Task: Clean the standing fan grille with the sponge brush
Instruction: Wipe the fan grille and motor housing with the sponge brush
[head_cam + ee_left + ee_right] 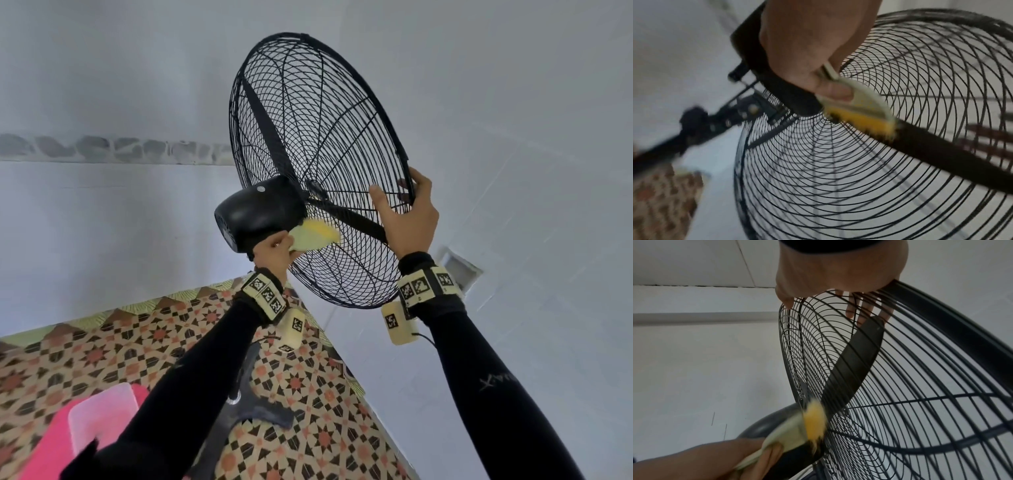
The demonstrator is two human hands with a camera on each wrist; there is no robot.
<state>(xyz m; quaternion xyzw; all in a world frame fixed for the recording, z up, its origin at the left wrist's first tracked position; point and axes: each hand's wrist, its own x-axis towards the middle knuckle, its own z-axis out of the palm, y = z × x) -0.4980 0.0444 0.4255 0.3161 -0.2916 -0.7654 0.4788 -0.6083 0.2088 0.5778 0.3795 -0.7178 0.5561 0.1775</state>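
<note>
We see both black-sleeved arms raised: the left hand (272,253) curls its fingers round the pale handle of the yellow sponge brush (317,234), its blurred head pressed on the rear of the round black wire fan grille (329,113) just beside the black motor housing (260,212). Well to its right, the right hand (409,214) grips the grille's rim, thumb on the near side, fingers partly hidden behind the wires, and the fan's stand is mostly hidden behind the left forearm

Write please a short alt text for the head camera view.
The left hand presses a yellow sponge brush against the black fan grille beside the motor housing, while the right hand grips the grille's rim.
</note>
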